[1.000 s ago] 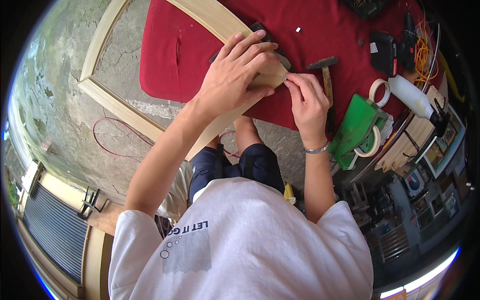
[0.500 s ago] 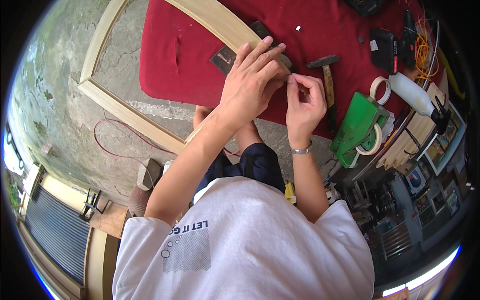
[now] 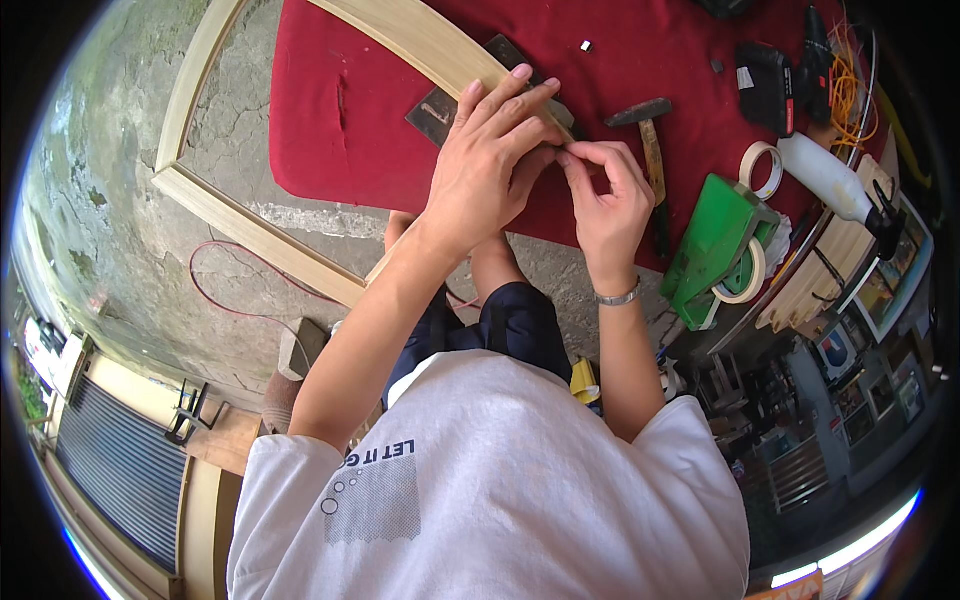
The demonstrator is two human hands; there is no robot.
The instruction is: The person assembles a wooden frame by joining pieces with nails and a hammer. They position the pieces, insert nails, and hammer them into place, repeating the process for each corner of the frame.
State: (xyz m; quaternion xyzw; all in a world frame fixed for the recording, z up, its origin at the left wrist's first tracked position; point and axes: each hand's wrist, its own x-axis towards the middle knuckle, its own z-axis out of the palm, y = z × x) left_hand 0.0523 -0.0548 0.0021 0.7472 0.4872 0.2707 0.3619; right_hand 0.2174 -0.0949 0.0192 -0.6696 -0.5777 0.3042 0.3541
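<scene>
A large pale wooden frame (image 3: 430, 45) lies with one corner over a dark metal plate (image 3: 432, 115) on the table. Across that corner my left hand (image 3: 490, 155) grips the frame, its fingers stretched over the wood and its thumb bent toward my right hand. My right hand (image 3: 610, 195) is closed in a pinch at the corner's near edge, thumb and forefinger together. Whatever sits between those fingertips is too small to make out. A hammer (image 3: 652, 150) with a wooden handle lies just beyond my right hand.
Red cloth (image 3: 350, 110) covers the table. To the right are a green tool box (image 3: 712, 235), a tape roll (image 3: 762, 170), a white spray bottle (image 3: 825, 180), a black tool battery (image 3: 765, 88) and an orange cord (image 3: 848, 90). The frame's left side overhangs concrete floor (image 3: 240, 150).
The view has shifted slightly, moving the table items a little leftward in the picture. Both hands stay at the frame's corner, the right still pinching there.
</scene>
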